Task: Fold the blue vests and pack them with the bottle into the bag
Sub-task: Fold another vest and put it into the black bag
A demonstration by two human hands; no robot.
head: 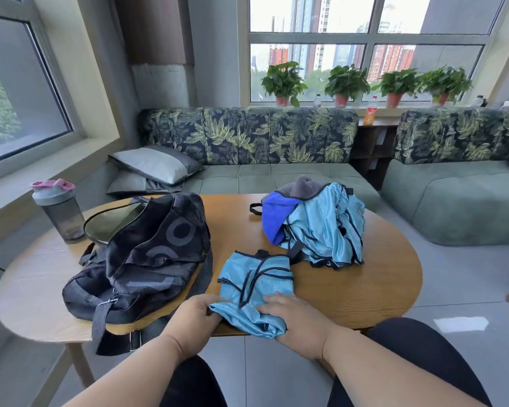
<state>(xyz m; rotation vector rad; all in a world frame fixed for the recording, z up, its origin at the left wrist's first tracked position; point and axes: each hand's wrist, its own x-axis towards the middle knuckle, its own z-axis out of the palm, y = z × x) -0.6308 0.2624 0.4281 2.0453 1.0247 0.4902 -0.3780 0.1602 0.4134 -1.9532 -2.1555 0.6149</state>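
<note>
At lower centre of the frame I see the light blue vest [254, 292], partly folded, on the near edge of the wooden table [365, 289]. My left hand [196, 317] pinches its left corner; my right hand [294, 318] grips its near edge. Left lies the black bag [141, 259], the shaker bottle [58, 210] upper left, the unfolded vests [321, 227] right of centre.

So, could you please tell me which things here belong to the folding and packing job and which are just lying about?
Part of the job:
- light blue vest, held at its near edge by the left hand and right hand
- pile of blue vests
- black bag
- shaker bottle

Just lying about:
- cushions
- potted plants
- drink bottles on the sill
</note>
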